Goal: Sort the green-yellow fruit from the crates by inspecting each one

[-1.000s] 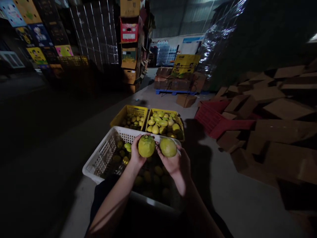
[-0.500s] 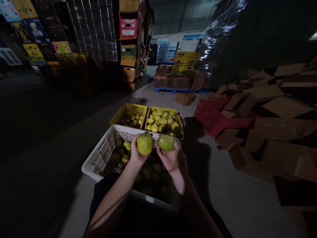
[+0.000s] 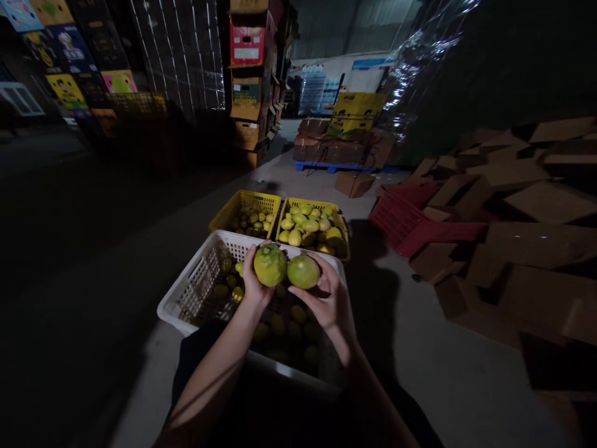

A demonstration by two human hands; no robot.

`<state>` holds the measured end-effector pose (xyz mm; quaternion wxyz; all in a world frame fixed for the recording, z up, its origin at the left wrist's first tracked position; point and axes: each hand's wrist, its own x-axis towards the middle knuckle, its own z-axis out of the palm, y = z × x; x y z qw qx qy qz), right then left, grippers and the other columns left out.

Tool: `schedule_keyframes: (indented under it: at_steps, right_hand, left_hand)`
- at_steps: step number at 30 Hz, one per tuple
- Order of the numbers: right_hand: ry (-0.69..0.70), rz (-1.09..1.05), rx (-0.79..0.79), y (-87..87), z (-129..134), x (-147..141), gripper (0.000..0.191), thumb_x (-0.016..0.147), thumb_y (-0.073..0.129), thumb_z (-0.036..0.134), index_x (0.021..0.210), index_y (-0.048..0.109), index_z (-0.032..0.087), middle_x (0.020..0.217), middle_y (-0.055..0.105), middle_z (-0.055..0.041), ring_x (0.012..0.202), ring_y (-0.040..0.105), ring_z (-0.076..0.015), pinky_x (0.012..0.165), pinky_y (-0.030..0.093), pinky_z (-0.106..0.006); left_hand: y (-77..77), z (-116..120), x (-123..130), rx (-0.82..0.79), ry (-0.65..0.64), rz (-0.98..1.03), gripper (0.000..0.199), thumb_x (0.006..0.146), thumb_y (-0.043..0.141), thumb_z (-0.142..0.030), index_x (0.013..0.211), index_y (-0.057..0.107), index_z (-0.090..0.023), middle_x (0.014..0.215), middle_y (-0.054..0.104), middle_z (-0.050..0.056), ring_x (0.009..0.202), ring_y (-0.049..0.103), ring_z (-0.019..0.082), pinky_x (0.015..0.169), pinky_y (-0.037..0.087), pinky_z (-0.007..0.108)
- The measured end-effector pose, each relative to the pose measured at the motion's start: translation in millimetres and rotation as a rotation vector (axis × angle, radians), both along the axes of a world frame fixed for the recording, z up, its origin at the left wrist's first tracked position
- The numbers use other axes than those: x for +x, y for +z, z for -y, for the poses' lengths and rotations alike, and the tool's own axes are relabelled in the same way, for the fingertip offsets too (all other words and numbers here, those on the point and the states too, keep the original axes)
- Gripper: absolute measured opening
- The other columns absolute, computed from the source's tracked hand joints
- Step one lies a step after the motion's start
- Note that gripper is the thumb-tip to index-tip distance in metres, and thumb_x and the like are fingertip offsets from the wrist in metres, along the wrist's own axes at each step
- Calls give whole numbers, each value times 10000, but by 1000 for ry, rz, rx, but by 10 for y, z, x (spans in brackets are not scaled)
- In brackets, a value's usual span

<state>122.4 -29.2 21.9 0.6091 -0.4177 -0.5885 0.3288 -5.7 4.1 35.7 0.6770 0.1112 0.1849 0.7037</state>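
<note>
Fruit sorting looks midway, my read. White crate (image 3: 196,292) in front of the person is partly full, a layer of green-yellow citrus on its floor, most in shadow. Two yellow crates beyond it: right yellow crate (image 3: 336,219) heaped near the rim, left yellow crate (image 3: 224,214) lower, smaller fruit. So plenty already sorted, plenty left in the white one. Left hand (image 3: 253,283) cups a bumpy green-yellow fruit (image 3: 270,264), fingers wrapped round it; right hand (image 3: 329,295) cradles a smoother green fruit (image 3: 303,271), fingers curled underneath. Both held above the white crate, fruits touching side by side, neither placed yet.
</note>
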Motion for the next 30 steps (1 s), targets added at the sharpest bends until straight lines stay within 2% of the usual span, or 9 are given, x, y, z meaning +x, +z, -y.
schedule_keyframes:
  at_steps: [7, 11, 18, 24, 30]
  right_hand:
    - [-96, 169, 171, -142, 20, -51, 572, 671, 780, 276, 1198, 559, 243, 1242, 616, -104, 1159, 574, -279, 988, 484, -456]
    - [-114, 220, 239, -197, 13, -25, 579, 685, 773, 259, 1219, 550, 268, 1253, 613, -88, 1163, 572, -272, 1014, 463, -465]
    - [-124, 245, 231, -154, 41, -31, 560, 680, 773, 262, 1194, 550, 258, 1229, 620, -103, 1146, 580, -283, 1000, 474, -490]
    - [-98, 215, 323, -238, 25, -61, 591, 695, 756, 217, 1225, 503, 278, 1278, 585, -99, 1192, 550, -282, 1007, 467, -491]
    - [-155, 313, 374, -252, 13, -41, 511, 676, 773, 249, 1131, 541, 267, 1131, 648, -81, 1035, 628, -274, 900, 526, -455]
  left_hand:
    - [-8, -4, -130, 103, 118, -182, 393, 682, 625, -560, 649, 671, -171, 701, 701, 56, 719, 686, 219, 706, 540, 343]
    - [0, 9, -158, 151, 120, -217, 349, 659, 650, -518, 636, 682, -172, 688, 702, 54, 699, 683, 217, 675, 540, 332]
    - [20, 38, -161, 155, 109, -224, 312, 707, 618, -464, 643, 687, -166, 686, 699, 64, 720, 684, 232, 710, 535, 352]
    - [21, 19, -144, 176, 79, -237, 324, 717, 604, -464, 681, 699, -156, 720, 705, 65, 687, 674, 207, 688, 530, 316]
    - [24, -1, -124, 202, 84, -275, 321, 751, 585, -435, 727, 704, -138, 752, 707, 63, 719, 666, 184, 698, 516, 269]
